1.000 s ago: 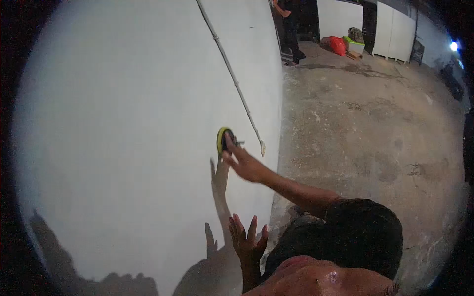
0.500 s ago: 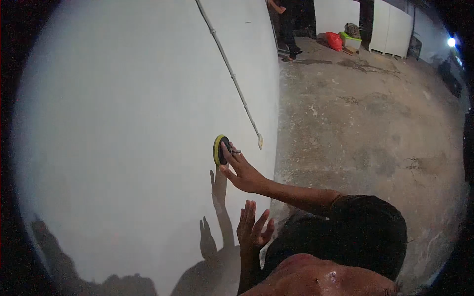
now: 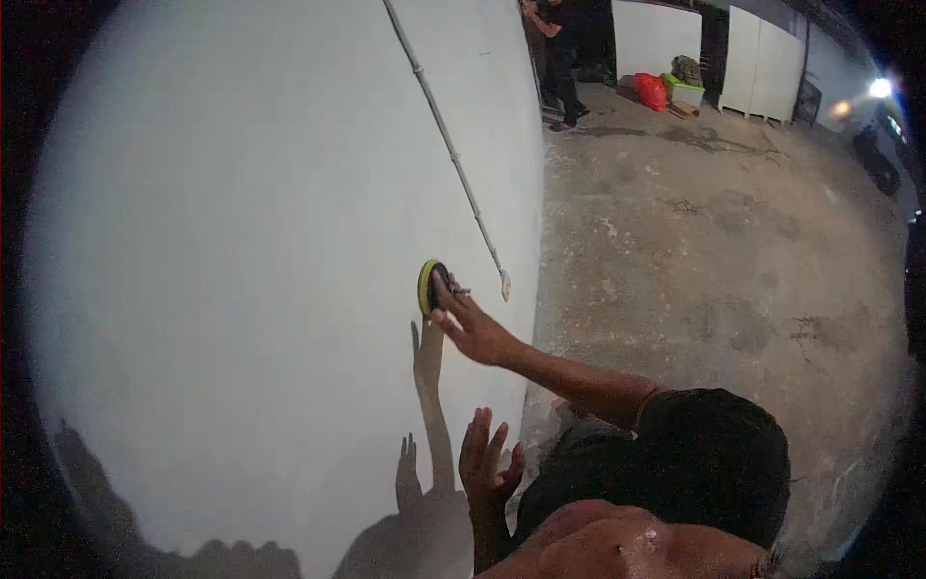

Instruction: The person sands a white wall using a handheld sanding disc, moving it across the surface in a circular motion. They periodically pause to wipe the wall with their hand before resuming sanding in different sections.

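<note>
My right hand (image 3: 471, 323) presses a round sanding pad (image 3: 425, 289) flat against the white wall (image 3: 241, 241). The pad has a yellow rim, a black back and a short metal stem that sticks out between my fingers. My fingers lie over its back, with the thumb near its lower edge. Lower down, my left hand (image 3: 490, 458) is raised beside the wall, fingers spread and nothing in it. Shadows of both arms fall on the wall to their left.
A thin conduit (image 3: 439, 116) runs down the wall to a small fitting (image 3: 505, 285). Stained concrete floor (image 3: 675, 261) extends to the right. At the back are a person (image 3: 561, 58), a red bag (image 3: 651, 92), a green-lidded box (image 3: 685, 92) and white cabinets (image 3: 762, 63).
The pad and my right hand have shifted slightly upward. My left hand has dropped a little. The person at the back has changed posture slightly.
</note>
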`<state>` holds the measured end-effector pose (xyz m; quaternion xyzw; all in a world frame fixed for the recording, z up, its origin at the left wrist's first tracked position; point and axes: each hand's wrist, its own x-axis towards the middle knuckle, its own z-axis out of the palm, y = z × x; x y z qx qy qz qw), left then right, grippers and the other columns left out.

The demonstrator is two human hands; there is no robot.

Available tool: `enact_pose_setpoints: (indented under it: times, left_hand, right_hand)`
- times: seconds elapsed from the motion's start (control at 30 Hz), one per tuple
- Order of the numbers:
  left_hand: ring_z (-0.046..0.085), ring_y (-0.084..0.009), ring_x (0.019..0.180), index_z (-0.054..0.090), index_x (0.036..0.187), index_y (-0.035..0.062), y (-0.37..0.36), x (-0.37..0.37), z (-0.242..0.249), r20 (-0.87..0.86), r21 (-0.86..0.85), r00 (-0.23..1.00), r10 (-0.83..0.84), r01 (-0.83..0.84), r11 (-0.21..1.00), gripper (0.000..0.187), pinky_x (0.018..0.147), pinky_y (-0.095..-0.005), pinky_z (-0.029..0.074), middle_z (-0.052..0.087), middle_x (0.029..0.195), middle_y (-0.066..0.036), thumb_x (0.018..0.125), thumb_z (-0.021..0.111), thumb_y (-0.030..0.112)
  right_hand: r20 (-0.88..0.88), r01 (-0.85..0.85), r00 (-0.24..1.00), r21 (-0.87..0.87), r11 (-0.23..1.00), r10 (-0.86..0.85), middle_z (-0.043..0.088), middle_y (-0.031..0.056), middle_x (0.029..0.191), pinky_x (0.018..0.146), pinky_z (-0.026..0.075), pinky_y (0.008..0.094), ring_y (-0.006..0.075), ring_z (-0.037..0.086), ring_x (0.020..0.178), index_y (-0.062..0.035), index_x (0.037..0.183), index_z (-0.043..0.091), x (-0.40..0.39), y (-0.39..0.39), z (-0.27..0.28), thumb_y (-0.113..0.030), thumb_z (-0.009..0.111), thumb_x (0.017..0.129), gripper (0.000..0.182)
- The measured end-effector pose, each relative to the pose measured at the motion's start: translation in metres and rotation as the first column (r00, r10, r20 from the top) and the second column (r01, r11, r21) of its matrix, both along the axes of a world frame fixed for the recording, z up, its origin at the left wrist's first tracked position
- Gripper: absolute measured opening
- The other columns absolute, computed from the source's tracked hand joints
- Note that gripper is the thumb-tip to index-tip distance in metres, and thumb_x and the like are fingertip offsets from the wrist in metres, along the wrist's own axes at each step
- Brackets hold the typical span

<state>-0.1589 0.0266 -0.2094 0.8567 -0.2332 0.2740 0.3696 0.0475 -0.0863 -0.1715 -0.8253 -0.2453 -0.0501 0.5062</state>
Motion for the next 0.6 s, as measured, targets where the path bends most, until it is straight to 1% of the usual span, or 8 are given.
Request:
enact_pose_setpoints:
  times: [0.1, 0.23, 0.3, 0.37, 0.43, 0.5, 0.57, 0.6]
  left_hand:
    - [0.055, -0.0377, 0.128, 0.059, 0.127, 0.0086, -0.005, -0.004, 0.005, -0.085, -0.035, 0.996, -0.002, -0.001, 0.999, 0.042, 0.104, -0.0544, 0.046, 0.057, 0.138, -0.019, 0.087, 0.07, 0.016]
    - [0.059, -0.0381, 0.123, 0.06, 0.126, 0.0075, -0.007, 0.006, 0.002, -0.016, -0.021, 0.999, -0.032, 0.032, 0.999, 0.042, 0.101, -0.0523, 0.048, 0.06, 0.135, -0.019, 0.086, 0.071, 0.015]
    - [0.059, -0.0371, 0.122, 0.063, 0.122, 0.0082, -0.015, 0.012, 0.004, -0.065, -0.138, 0.994, -0.092, 0.083, 0.987, 0.037, 0.1, -0.05, 0.049, 0.059, 0.135, -0.019, 0.086, 0.071, 0.014]
    - [0.059, -0.0367, 0.123, 0.066, 0.116, 0.0085, -0.028, 0.018, 0.021, -0.093, -0.154, 0.983, -0.158, 0.142, 0.978, 0.032, 0.1, -0.0487, 0.049, 0.059, 0.135, -0.019, 0.086, 0.071, 0.014]
    - [0.058, -0.0363, 0.124, 0.068, 0.111, 0.0088, -0.038, 0.027, 0.033, -0.118, -0.165, 0.971, -0.206, 0.186, 0.969, 0.026, 0.1, -0.0475, 0.048, 0.059, 0.135, -0.018, 0.086, 0.072, 0.015]
    - [0.057, -0.0361, 0.125, 0.07, 0.1, 0.0088, -0.05, 0.043, 0.038, -0.101, -0.196, 0.93, -0.353, 0.329, 0.924, 0.017, 0.101, -0.0459, 0.047, 0.058, 0.135, -0.018, 0.085, 0.075, 0.015]
    - [0.057, -0.0353, 0.126, 0.07, 0.096, 0.0077, -0.061, 0.055, 0.039, -0.112, -0.22, 0.929, -0.352, 0.322, 0.921, 0.017, 0.102, -0.046, 0.046, 0.059, 0.135, -0.017, 0.083, 0.078, 0.016]
    - [0.057, -0.0346, 0.126, 0.069, 0.096, 0.0074, -0.064, 0.063, 0.033, -0.129, -0.236, 0.931, -0.341, 0.305, 0.923, 0.018, 0.102, -0.0463, 0.047, 0.059, 0.135, -0.017, 0.083, 0.079, 0.016]
  right_hand:
    - [0.044, 0.001, 0.999, 0.154, 0.988, -0.008, 0.013, 0.028, 0.161, 0.121, 0.017, 0.0476, 0.0391, 0.008, 0.151, -0.0113, 0.159, 0.008, 0.024, -0.007, -0.009, -0.04, 0.037, 0.107, 0.066]
    - [-0.028, 0.007, 1.0, 0.122, 0.992, -0.004, 0.016, 0.028, 0.16, 0.121, 0.019, 0.0467, 0.0397, 0.011, 0.151, -0.013, 0.159, 0.014, 0.027, -0.011, -0.016, -0.039, 0.044, 0.106, 0.067]
    - [0.138, 0.057, 0.988, 0.077, 0.995, -0.067, 0.018, 0.0284, 0.16, 0.121, 0.019, 0.0472, 0.0404, 0.013, 0.15, -0.0123, 0.158, 0.019, 0.024, -0.007, -0.034, -0.038, 0.049, 0.104, 0.067]
    - [0.173, 0.095, 0.978, 0.128, 0.987, -0.116, 0.021, 0.0269, 0.159, 0.121, 0.018, 0.0513, 0.0407, 0.015, 0.15, -0.0153, 0.157, 0.026, 0.007, -0.007, -0.055, -0.037, 0.055, 0.101, 0.067]
    - [0.496, 0.137, 0.868, -0.19, 0.972, -0.025, 0.023, 0.0243, 0.159, 0.12, 0.016, 0.0559, 0.0411, 0.016, 0.15, -0.0215, 0.155, 0.032, 0.006, -0.015, -0.121, -0.036, 0.061, 0.097, 0.067]
    - [0.481, 0.039, 0.866, -0.336, 0.941, 0.136, 0.023, 0.0209, 0.16, 0.121, 0.014, 0.0572, 0.041, 0.017, 0.15, -0.0314, 0.153, 0.035, -0.001, -0.029, -0.178, -0.038, 0.06, 0.095, 0.063]
    - [0.389, -0.04, 0.883, -0.497, 0.867, 0.263, 0.02, 0.016, 0.162, 0.122, 0.011, 0.0557, 0.0381, 0.017, 0.151, -0.0367, 0.152, 0.036, -0.016, -0.054, -0.216, -0.047, 0.051, 0.1, 0.055]
    - [0.444, 0.085, 0.834, -0.69, 0.719, 0.327, 0.02, 0.0107, 0.164, 0.123, 0.014, 0.0515, 0.0315, 0.017, 0.151, -0.0373, 0.153, 0.033, -0.021, -0.067, -0.231, -0.053, 0.056, 0.095, 0.065]
